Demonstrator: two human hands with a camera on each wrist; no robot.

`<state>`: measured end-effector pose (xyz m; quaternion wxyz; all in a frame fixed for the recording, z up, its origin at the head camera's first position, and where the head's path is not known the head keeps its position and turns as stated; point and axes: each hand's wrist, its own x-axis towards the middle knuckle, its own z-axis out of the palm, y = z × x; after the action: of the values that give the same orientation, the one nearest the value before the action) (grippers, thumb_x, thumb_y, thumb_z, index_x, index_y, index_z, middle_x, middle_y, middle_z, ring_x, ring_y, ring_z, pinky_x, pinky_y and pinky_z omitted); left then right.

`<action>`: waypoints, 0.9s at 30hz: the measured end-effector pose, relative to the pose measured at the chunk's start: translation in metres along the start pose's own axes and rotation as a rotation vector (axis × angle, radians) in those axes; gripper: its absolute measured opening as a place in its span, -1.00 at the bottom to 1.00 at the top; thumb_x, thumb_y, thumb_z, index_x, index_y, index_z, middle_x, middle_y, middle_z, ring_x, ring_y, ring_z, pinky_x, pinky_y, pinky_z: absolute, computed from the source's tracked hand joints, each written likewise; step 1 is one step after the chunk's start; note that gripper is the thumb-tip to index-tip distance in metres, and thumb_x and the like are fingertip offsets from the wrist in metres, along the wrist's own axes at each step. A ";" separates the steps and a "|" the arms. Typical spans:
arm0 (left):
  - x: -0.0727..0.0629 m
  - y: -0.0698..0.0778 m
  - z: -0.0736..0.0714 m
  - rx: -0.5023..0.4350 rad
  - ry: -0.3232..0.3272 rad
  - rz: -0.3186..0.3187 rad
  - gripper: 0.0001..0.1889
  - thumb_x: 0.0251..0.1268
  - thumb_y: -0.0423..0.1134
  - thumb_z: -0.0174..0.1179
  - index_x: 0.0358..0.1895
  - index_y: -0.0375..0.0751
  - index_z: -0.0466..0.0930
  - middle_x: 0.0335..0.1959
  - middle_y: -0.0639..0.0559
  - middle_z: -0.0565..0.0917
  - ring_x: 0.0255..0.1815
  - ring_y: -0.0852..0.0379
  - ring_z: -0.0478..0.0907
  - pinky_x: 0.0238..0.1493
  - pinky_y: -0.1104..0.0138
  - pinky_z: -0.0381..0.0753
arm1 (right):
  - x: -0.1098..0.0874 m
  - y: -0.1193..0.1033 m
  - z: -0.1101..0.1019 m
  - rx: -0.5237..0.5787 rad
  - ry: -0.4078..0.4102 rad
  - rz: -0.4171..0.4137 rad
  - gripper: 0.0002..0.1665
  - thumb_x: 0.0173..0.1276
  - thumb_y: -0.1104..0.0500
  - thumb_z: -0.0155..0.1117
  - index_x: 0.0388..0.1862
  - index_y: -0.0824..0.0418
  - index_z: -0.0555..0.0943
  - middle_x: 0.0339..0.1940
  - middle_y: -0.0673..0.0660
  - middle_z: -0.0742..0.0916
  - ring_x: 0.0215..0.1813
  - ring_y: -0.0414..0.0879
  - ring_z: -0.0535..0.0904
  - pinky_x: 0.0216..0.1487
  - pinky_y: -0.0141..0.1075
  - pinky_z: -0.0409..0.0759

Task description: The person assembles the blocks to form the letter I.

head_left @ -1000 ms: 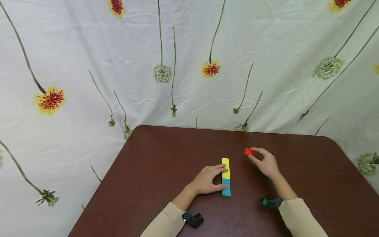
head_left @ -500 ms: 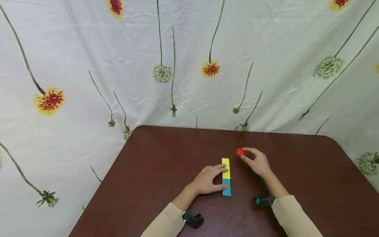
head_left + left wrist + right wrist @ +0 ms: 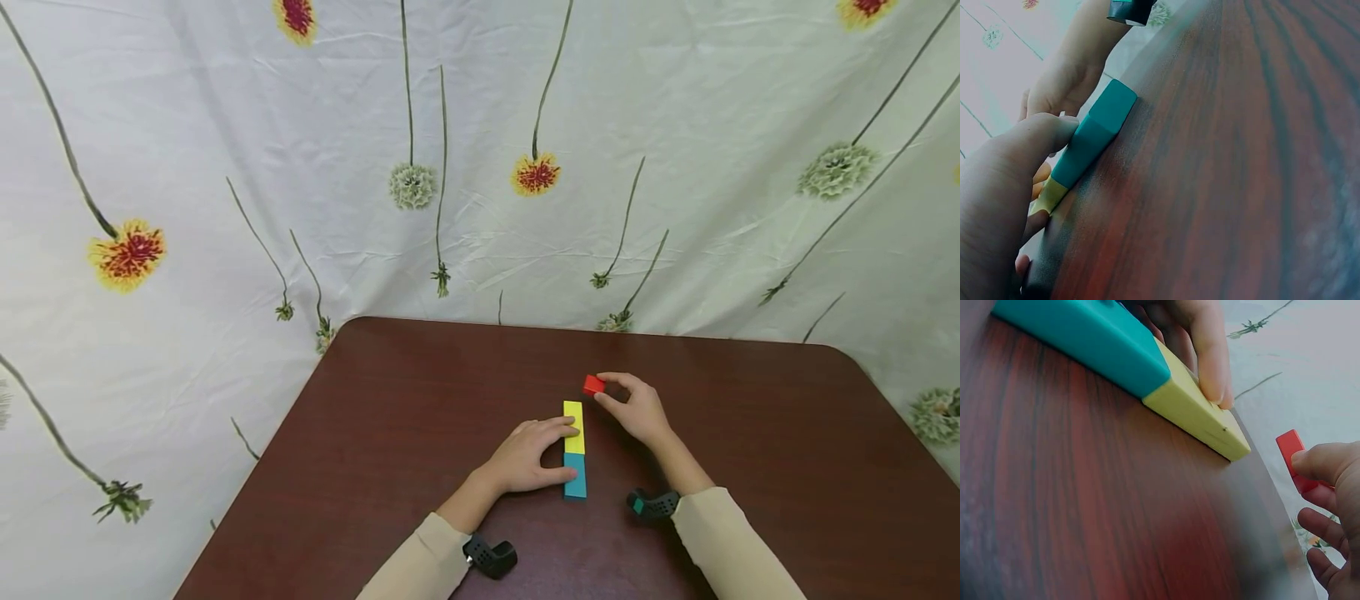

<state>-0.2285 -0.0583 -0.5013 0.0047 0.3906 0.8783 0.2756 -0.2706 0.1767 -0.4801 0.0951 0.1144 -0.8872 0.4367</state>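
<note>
A yellow block (image 3: 573, 443) and a blue block (image 3: 575, 489) lie end to end on the table, forming one straight bar that runs away from the person. My left hand (image 3: 527, 457) rests on them from the left, fingertips on the yellow block and thumb on the blue one. Between thumb and index finger, my right hand (image 3: 639, 412) pinches a small red block (image 3: 592, 385) just beyond the bar's far yellow end and slightly to its right. In the right wrist view the red block (image 3: 1291, 453) is held apart from the yellow block (image 3: 1200, 412), the other fingers loosely bent.
The dark brown table (image 3: 420, 375) has rounded far corners, and its far edge lies behind the red block. A white cloth (image 3: 480, 225) with printed flowers hangs behind. Each wrist wears a black band (image 3: 491, 557).
My right hand has moved left with the red block, from right of the bar to near its far end. My left hand and the yellow and blue blocks have stayed put.
</note>
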 end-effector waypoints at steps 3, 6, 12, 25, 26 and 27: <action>0.000 0.001 -0.001 -0.008 -0.008 -0.007 -0.38 0.33 0.15 0.15 0.37 -0.08 0.41 0.42 0.04 0.36 0.43 0.16 0.25 0.38 0.07 0.20 | 0.001 -0.001 0.003 -0.010 -0.006 -0.004 -0.56 0.30 0.20 0.38 0.14 0.31 0.61 0.05 0.30 0.66 -0.15 0.10 0.54 -0.24 -0.16 0.53; 0.000 0.001 -0.001 -0.014 -0.006 -0.002 -0.38 0.33 0.14 0.16 0.37 -0.08 0.41 0.42 0.04 0.36 0.43 0.16 0.25 0.38 0.07 0.20 | 0.003 -0.001 0.006 -0.013 -0.008 -0.009 -0.56 0.30 0.18 0.39 0.14 0.30 0.62 0.08 0.30 0.66 -0.13 0.10 0.54 -0.20 -0.12 0.53; -0.001 0.002 -0.002 -0.006 -0.010 -0.008 -0.38 0.33 0.14 0.16 0.37 -0.07 0.42 0.42 0.05 0.36 0.43 0.17 0.25 0.38 0.08 0.21 | 0.005 -0.004 0.011 -0.008 -0.030 -0.007 -0.55 0.31 0.18 0.38 0.15 0.29 0.61 0.11 0.29 0.64 -0.04 0.15 0.55 -0.07 0.01 0.56; 0.000 0.002 -0.001 -0.010 -0.020 -0.027 -0.38 0.33 0.16 0.15 0.37 -0.05 0.41 0.43 0.07 0.34 0.44 0.18 0.23 0.39 0.08 0.18 | 0.010 -0.004 0.019 -0.035 -0.089 0.021 -0.55 0.35 0.16 0.34 0.18 0.27 0.60 0.17 0.32 0.61 0.09 0.20 0.52 0.04 0.11 0.51; -0.001 0.002 -0.002 -0.011 -0.020 -0.027 -0.38 0.33 0.16 0.15 0.37 -0.05 0.41 0.43 0.07 0.34 0.44 0.18 0.23 0.39 0.08 0.18 | 0.011 -0.004 0.020 -0.037 -0.093 0.023 -0.55 0.35 0.16 0.34 0.18 0.27 0.60 0.17 0.31 0.61 0.08 0.20 0.52 0.04 0.11 0.51; -0.001 0.002 -0.002 -0.011 -0.019 -0.027 -0.38 0.33 0.16 0.15 0.37 -0.05 0.41 0.43 0.07 0.34 0.44 0.18 0.23 0.39 0.07 0.18 | 0.012 -0.004 0.021 -0.038 -0.095 0.026 -0.56 0.35 0.15 0.34 0.18 0.27 0.60 0.17 0.31 0.61 0.08 0.19 0.52 0.04 0.11 0.51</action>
<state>-0.2269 -0.0584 -0.4991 0.0188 0.3814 0.8819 0.2764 -0.2819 0.1565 -0.4861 0.0496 0.1217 -0.9002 0.4151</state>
